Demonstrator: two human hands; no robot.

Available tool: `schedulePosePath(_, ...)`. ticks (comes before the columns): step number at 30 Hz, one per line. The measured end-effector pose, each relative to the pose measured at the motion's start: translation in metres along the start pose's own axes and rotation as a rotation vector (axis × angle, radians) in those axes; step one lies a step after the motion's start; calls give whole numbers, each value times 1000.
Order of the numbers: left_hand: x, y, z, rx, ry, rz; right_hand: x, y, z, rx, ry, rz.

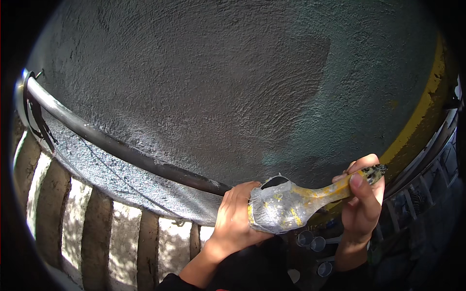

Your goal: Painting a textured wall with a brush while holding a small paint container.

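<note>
A wide paintbrush (287, 207), grey and spotted with yellow paint, lies across both hands, tilted up to the right. My left hand (238, 218) is wrapped round its bristle end, fingers towards the wall; parts of the bristles are hidden. My right hand (364, 203) grips the narrow handle between thumb and fingers close to its dark, paint-crusted tip. A rough textured wall (204, 83) fills the upper view, mostly dark grey with a green area at the right. A round metal handrail (120, 149) runs along the wall down to my left hand.
Concrete steps (123, 232) in patchy sunlight lie at the lower left. A yellow stripe (411, 127) borders the wall's right side. Several clear round cups (318, 243) show below between my hands. A metal framework (426, 189) stands in shade at the far right.
</note>
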State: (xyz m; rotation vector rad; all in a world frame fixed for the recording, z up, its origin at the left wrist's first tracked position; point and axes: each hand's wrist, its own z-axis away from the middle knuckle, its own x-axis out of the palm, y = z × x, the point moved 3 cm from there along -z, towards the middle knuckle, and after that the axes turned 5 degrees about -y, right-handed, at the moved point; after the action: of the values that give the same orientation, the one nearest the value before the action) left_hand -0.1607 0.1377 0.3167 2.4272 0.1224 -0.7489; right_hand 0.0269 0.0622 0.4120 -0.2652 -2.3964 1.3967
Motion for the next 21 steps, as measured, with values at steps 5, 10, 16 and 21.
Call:
schedulePosePath(5, -7, -9, -2, -167, -103, 173, -15, 2, 5, -99, 46, 86)
schedulePosePath(10, -16, -30, 11, -302, 47, 490, -35, -7, 19, -513, 59, 275)
schedulePosePath(16, -49, -32, -2, -186, 176, 426, -26, 7, 6, -842, -141, 514)
schedulePosePath(21, -73, -41, -14, -18, 244, 138, -8, 30, 5, -1153, -288, 872)
